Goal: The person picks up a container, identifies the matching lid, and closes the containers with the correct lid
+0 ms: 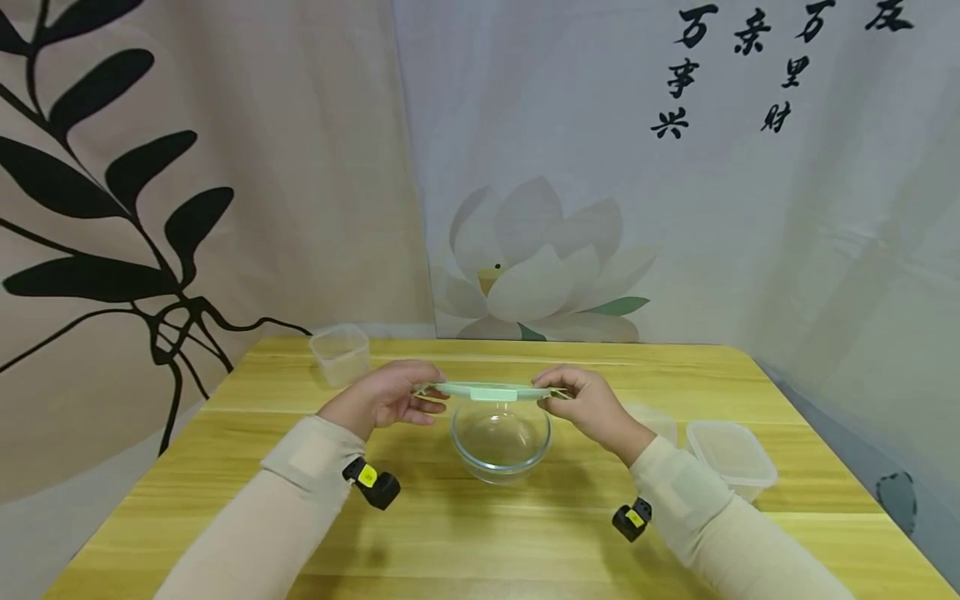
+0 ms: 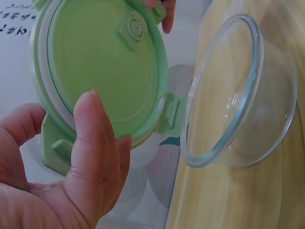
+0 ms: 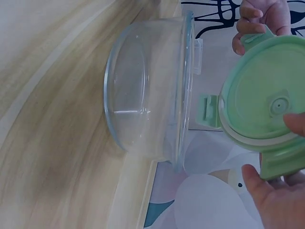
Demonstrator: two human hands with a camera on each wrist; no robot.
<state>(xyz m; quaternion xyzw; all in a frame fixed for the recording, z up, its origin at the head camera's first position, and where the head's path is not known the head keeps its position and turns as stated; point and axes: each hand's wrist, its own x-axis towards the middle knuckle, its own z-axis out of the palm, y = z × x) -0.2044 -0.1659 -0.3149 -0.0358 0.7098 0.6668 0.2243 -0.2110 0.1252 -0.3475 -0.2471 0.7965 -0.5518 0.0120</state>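
A round green lid [image 1: 492, 392] with side clips and a pale sealing ring is held up by both hands, seen nearly edge-on in the head view. My left hand [image 1: 392, 397] holds its left edge, beside a clip; in the left wrist view the lid [image 2: 102, 67] lies between thumb and fingers. At the opposite edge, my right hand [image 1: 588, 404] pinches the lid, with the thumb on its face in the right wrist view. Beneath and nearer stands a clear glass bowl [image 1: 501, 477], upright, apart from the lid; no contents show inside it.
On the wooden table [image 1: 450, 550], a clear plastic container [image 1: 341, 358] stands at the back left. Another translucent container [image 1: 731, 454] and a partly hidden one [image 1: 654, 422] stand right, beside the right forearm. A printed curtain [image 1: 712, 250] hangs behind the table.
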